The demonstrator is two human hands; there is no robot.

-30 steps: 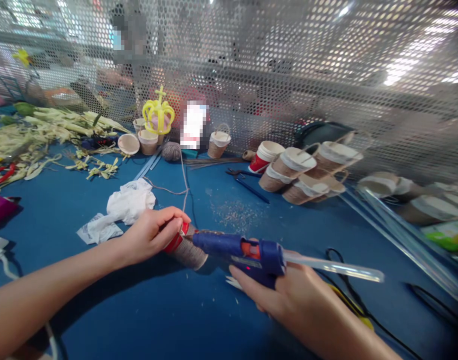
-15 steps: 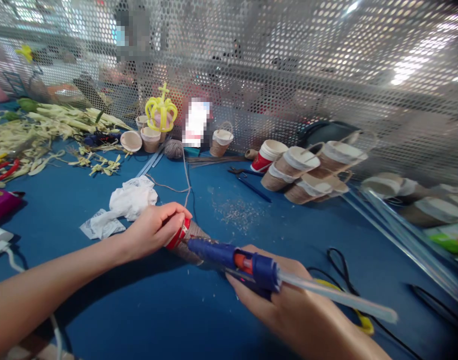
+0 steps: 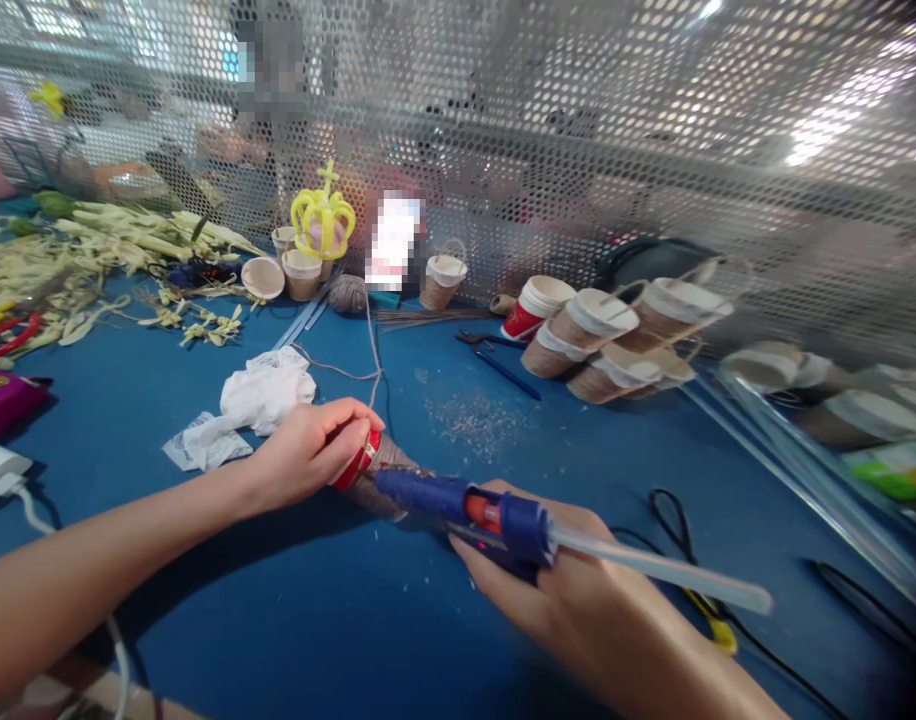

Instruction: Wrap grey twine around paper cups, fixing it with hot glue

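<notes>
Well, in the head view the left hand has its fingers curled closed round the red cup, which lies tilted just above or on the bench, partly wound with twine. The right hand is wrapped firmly about the glue gun, its nozzle at the edge of the winding. The step in hand looks like putting glue beside the last turns; whether any comes out is hidden. Any move from here calls for a steady nozzle, fingertips clear of it, and a slack strand.
</notes>
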